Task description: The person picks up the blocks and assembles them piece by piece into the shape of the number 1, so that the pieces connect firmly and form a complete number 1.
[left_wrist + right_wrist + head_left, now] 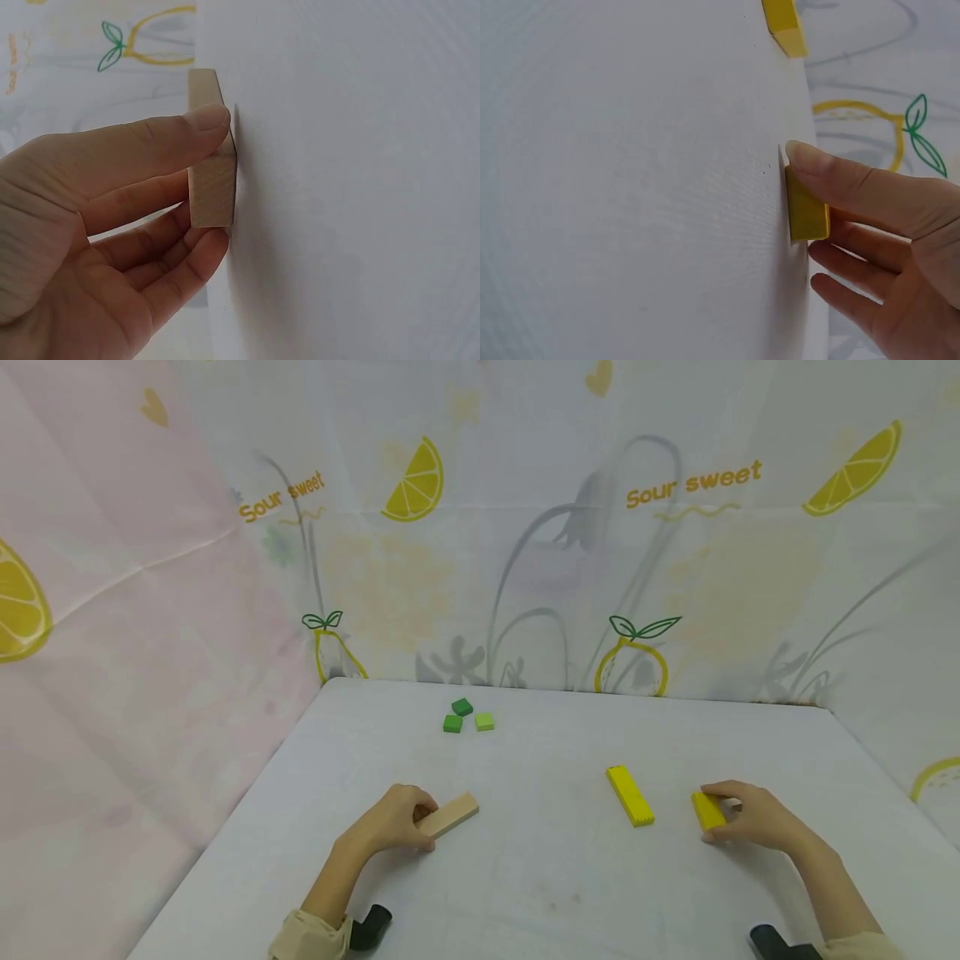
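A plain wooden block, long and flat, lies on the white table at the left. My left hand pinches its near end between thumb and fingers; the left wrist view shows the thumb across the wooden block's side. Over on the right, my right hand holds a short yellow block by its two ends, thumb on one side and fingers on the other. In the right wrist view the yellow block rests on the table surface. A longer yellow block lies apart, left of the right hand.
Three small green blocks, one dark green, another green and a light green one, lie near the table's back edge. A white cloth covers the table. A lemon-printed curtain hangs behind it.
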A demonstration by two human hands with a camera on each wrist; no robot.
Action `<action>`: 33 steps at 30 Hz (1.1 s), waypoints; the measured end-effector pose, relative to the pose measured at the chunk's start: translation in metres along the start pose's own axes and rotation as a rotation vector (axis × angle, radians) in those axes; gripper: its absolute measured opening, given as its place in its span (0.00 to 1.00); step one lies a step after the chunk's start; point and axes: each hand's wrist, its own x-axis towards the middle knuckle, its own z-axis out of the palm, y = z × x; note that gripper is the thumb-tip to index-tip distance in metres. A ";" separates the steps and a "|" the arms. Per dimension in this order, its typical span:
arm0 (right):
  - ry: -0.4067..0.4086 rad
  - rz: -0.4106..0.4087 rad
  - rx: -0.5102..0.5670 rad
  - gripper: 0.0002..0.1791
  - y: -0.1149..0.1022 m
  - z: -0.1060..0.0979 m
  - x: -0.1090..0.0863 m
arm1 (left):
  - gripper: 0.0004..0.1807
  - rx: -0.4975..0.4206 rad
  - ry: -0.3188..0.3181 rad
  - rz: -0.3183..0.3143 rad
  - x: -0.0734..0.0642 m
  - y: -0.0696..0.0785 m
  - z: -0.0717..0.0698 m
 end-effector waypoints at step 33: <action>0.097 0.005 -0.035 0.35 0.001 0.004 -0.007 | 0.14 0.030 0.047 0.027 -0.003 -0.003 0.004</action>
